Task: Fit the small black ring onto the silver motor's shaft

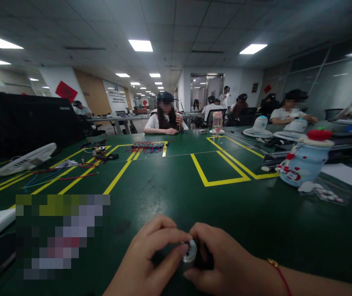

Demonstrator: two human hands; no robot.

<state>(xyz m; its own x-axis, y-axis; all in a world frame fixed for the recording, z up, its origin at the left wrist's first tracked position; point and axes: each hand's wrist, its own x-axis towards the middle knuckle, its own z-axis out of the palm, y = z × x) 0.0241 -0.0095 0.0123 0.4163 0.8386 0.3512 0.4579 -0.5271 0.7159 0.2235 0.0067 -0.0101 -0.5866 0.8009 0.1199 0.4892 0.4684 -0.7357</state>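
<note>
A small silver metal cylinder [190, 255] with a round end face is held low in front of me, above the green table [151, 185]. My right hand [222, 259] closes its thumb and fingers round the cylinder's right side; a red cord bracelet with a gold bead is on that wrist. From the left, my left hand [154, 250] brings its thumb and index fingertip together at the cylinder's end face. Whether a tiny part sits between those fingertips is hidden. The cylinder's lower part is covered by my fingers.
Yellow tape lines [205, 176] mark the table. Left lie loose wires [59, 172] and a white fan [26, 159]; farther back is a wire pile [148, 147]. A blue bottle [305, 160] and a bag of small balls [328, 193] stand right. A person [163, 117] sits opposite.
</note>
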